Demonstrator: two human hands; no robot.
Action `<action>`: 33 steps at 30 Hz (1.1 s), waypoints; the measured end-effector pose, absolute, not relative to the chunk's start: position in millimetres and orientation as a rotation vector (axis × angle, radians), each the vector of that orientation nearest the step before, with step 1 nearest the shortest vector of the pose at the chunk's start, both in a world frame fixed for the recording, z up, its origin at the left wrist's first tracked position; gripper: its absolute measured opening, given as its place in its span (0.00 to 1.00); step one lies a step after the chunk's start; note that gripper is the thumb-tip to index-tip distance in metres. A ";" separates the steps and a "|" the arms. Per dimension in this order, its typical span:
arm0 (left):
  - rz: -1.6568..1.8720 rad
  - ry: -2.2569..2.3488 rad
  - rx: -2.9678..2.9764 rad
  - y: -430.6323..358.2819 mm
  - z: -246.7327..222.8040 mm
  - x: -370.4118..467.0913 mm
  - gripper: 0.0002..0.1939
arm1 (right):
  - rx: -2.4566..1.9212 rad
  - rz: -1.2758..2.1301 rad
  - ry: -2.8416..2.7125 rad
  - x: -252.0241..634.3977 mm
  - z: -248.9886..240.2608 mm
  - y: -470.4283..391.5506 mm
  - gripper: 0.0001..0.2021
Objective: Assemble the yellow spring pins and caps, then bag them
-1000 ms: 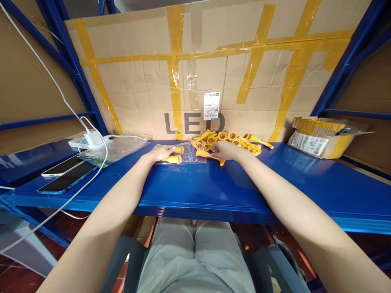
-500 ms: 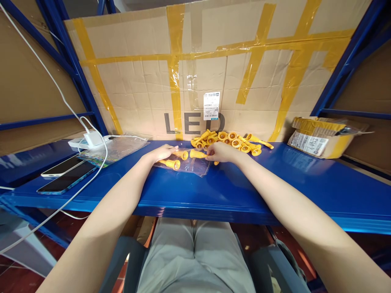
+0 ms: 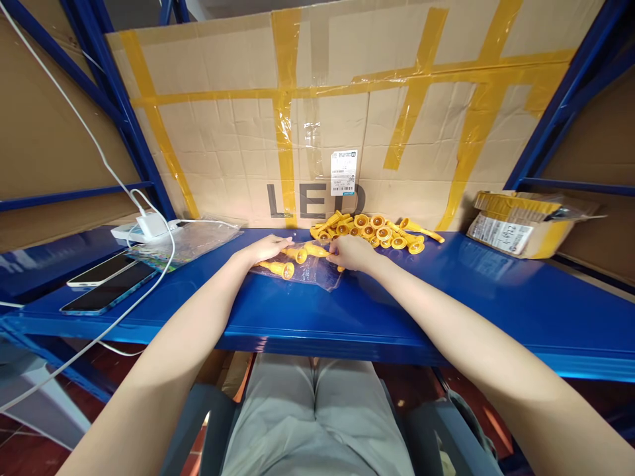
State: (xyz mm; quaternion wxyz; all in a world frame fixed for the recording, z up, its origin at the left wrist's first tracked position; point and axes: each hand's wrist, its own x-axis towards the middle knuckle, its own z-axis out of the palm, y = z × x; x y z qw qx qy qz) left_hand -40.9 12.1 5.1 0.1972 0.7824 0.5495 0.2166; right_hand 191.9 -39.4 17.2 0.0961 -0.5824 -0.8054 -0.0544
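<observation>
Two bare hands out on a blue metal shelf (image 3: 446,311), working at a small clear plastic bag (image 3: 307,270) that lies flat in the middle.

Left hand (image 3: 265,249) resting palm-down on the near-left edge of the bag, fingers stretched out flat and relaxed, just pinning the plastic, not wrapped around anything.

Right hand (image 3: 353,252) at the bag's right-hand mouth, fingertips pinched on a yellow plastic piece (image 3: 317,250) that pokes leftward toward the opening. Can't quite tell whether that piece is already past the plastic or just at the lip. A bit more yellow peeking out under the same hand.

Two more yellow pieces (image 3: 284,267) showing through the bag, one near the front edge, one closer to the left fingertips.

Loose pile of the same yellow pieces (image 3: 377,231) just behind the right hand, up against the taped cardboard sheet (image 3: 238,145) marked LED, with a white label (image 3: 343,172) stuck on it.

Off to the left: another crinkly bag (image 3: 186,241), a white charger (image 3: 149,226) with its cable (image 3: 79,125) trailing off, two phones (image 3: 106,284) lying flat. Far right: an open cardboard box (image 3: 520,221) wrapped in yellow tape.

Grey trousers (image 3: 317,416) visible below the shelf edge.
</observation>
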 end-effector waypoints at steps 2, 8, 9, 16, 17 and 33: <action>0.612 1.628 2.232 16.1 4.1 -39.8 0.29 | -1.711 -0.131 -2.351 190.5 12.9 -36.5 0.10; 0.565 1.787 2.218 20.5 1.6 -42.6 0.31 | -1.571 0.185 -2.180 186.2 0.9 -24.9 0.14; 0.575 1.784 2.218 20.7 1.0 -43.6 0.32 | -1.533 0.207 -2.160 186.0 -1.0 -22.8 0.13; 0.481 1.788 2.275 20.5 0.6 -42.2 0.33 | -1.376 0.220 -2.157 187.1 -8.2 -14.1 0.09; 0.444 1.798 2.286 19.9 1.1 -40.8 0.33 | -1.377 0.198 -2.169 187.1 -7.6 -14.4 0.08; 0.283 1.974 2.157 21.0 -3.0 -42.7 0.37 | -1.388 0.179 -2.315 187.5 -9.0 -21.1 0.18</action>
